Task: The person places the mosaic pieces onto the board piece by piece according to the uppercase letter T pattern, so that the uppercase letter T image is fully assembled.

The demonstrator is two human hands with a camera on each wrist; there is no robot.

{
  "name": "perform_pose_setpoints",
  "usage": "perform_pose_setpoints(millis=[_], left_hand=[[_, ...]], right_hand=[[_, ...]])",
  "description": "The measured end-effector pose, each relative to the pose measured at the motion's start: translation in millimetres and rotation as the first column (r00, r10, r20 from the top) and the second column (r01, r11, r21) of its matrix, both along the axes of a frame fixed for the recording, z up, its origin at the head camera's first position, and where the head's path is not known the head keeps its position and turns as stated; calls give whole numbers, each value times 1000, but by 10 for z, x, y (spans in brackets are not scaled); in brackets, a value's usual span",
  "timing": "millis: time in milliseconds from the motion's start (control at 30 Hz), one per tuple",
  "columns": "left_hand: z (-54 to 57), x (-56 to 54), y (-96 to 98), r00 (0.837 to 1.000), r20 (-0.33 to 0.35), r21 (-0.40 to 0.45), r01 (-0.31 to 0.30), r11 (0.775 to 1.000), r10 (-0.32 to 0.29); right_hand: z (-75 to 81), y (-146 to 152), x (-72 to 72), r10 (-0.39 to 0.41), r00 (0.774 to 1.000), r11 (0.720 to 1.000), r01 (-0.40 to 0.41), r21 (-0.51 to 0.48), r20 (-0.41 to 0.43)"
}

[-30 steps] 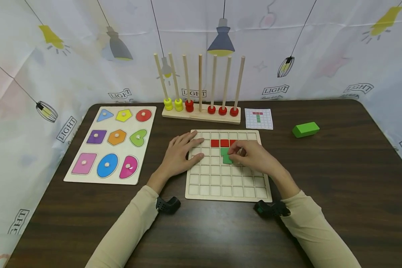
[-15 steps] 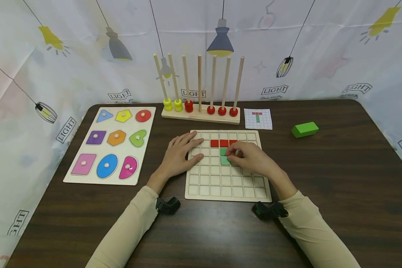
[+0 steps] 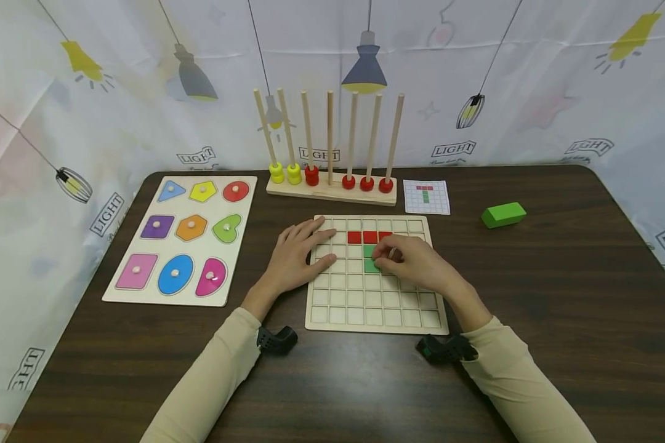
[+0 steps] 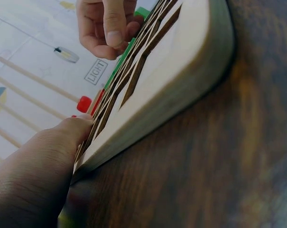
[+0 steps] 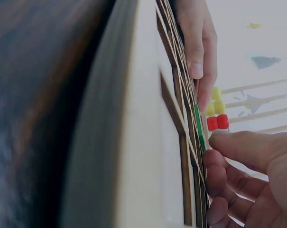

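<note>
A pale wooden grid board (image 3: 347,315) lies on the table, with a row of red square tiles (image 3: 369,237) near its top. Below the middle red one are two green squares, the upper green tile (image 3: 369,251) and the lower green tile (image 3: 370,266). My right hand (image 3: 412,261) has curled fingers and pinches the lower green tile at its right side; the fingers partly cover both green tiles and the rightmost red one. My left hand (image 3: 294,255) rests with spread fingers on the board's left edge; its thumb (image 4: 69,130) lies on the rim in the left wrist view.
Behind the board stands a wooden peg rack (image 3: 332,192) with red and yellow beads. A small pattern card (image 3: 435,206) shows a red and green T. On the right lies a green block (image 3: 503,215); on the left, a shape puzzle board (image 3: 127,294) with knobbed pieces.
The lower green tile has shifted slightly up and left, from sitting askew to lying in line under the upper one. The right hand moved with it; the left hand stayed put.
</note>
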State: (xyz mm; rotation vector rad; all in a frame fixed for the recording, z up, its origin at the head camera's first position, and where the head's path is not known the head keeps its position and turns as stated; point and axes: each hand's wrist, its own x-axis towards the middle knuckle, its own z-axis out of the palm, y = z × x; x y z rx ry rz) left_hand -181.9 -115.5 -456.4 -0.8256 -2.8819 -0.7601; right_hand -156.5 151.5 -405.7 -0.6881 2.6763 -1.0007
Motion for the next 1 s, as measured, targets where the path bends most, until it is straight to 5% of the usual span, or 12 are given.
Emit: perform_pose_setpoints(millis=[1000], left_hand=[[-4,-2,-6,1000,-17,9,11,1000,-10]], right_hand=[[51,593,64,-80,997,994,79,77,11]])
